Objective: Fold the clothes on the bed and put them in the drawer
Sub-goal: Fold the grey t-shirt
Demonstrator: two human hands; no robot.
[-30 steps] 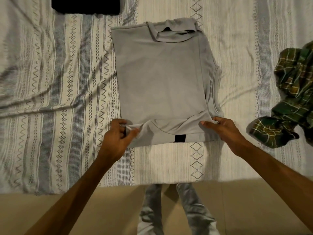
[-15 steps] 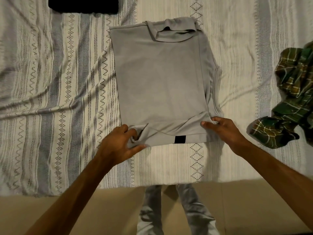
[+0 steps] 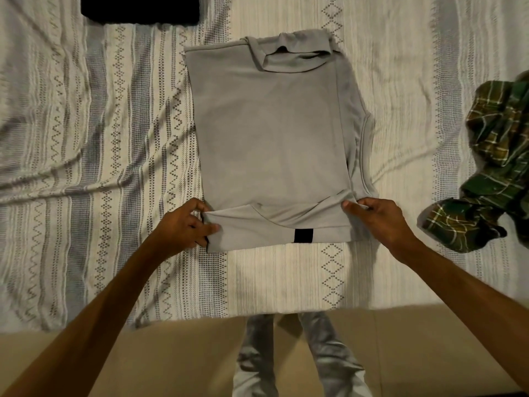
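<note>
Black cloth [image 3: 140, 8] cut by the top edge, plaid shirt [image 3: 492, 167] by the right

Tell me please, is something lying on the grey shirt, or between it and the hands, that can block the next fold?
Nothing visible does. Both the left hand and the right hand already have a grip on the near hem of the grey shirt. Its top is bare. The plaid shirt lies apart on the right, the black item beyond.

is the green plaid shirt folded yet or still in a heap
Still in a heap: the green plaid shirt lies crumpled on the striped bedspread, no flat edges.
</note>
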